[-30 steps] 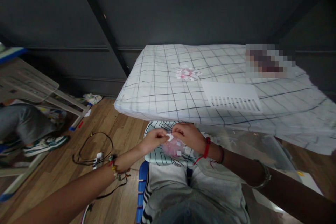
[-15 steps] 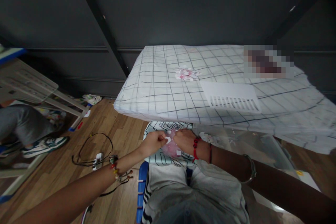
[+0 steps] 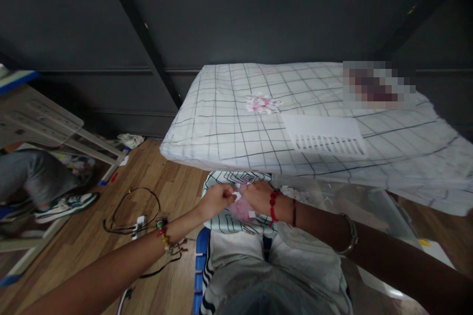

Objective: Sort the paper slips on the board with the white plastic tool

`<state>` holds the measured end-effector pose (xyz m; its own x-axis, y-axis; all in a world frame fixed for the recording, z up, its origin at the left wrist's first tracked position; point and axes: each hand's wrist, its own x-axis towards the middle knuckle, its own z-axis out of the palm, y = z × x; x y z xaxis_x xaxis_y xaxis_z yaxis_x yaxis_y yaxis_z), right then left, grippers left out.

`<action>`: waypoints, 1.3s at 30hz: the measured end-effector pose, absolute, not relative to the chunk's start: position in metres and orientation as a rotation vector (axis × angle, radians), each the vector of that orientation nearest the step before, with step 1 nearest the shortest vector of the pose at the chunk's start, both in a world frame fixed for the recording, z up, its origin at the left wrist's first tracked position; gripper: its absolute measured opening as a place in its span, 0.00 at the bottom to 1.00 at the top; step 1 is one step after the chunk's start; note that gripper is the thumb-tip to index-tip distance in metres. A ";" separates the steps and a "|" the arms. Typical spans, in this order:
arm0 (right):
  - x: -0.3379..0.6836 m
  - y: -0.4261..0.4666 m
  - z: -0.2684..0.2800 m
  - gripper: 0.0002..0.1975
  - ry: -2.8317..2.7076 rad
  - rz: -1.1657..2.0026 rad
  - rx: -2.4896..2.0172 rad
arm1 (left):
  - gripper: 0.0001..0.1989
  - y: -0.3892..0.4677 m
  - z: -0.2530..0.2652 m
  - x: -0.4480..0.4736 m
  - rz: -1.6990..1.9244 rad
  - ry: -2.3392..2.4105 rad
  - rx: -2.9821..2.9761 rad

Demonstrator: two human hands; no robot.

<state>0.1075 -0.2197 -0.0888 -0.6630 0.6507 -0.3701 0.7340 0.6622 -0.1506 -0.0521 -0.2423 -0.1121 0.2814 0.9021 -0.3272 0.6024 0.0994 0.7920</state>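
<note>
A pink, sheer, crumpled bundle (image 3: 241, 210) lies in front of me on a pale cushion (image 3: 215, 224) with black line patterns. My left hand (image 3: 217, 201) is closed in a pinch at the bundle's left side, on a small white tag (image 3: 237, 196). From the right, my right hand (image 3: 259, 196) curls shut over the upper part of the bundle; its fingertips are hidden. Another white tag (image 3: 252, 214) shows on the bundle's lower right.
Beyond my hands, a grid-patterned cloth (image 3: 221, 128) covers a raised surface bearing a pink-and-white pile (image 3: 263, 104) and a slotted white sheet (image 3: 325, 133). A clear plastic bin (image 3: 373, 206) stands right. Cables (image 3: 158, 206) lie on the floor; another person's leg (image 3: 33, 172) is left.
Both hands stay nearly in place at the pink bundle, with only slight movement. The view has shifted very slightly.
</note>
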 end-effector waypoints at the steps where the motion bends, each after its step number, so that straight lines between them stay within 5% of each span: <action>1: 0.110 -0.218 -0.085 0.09 2.600 -0.435 1.128 | 0.06 -0.242 -0.113 -0.052 0.405 1.409 1.592; 14: 0.117 -0.210 -0.074 0.09 2.733 -0.738 1.377 | 0.10 -0.242 -0.109 -0.046 0.583 1.235 1.498; 39: 0.076 -0.203 -0.102 0.17 2.462 -0.426 1.177 | 0.05 -0.235 -0.087 -0.066 0.277 1.679 1.794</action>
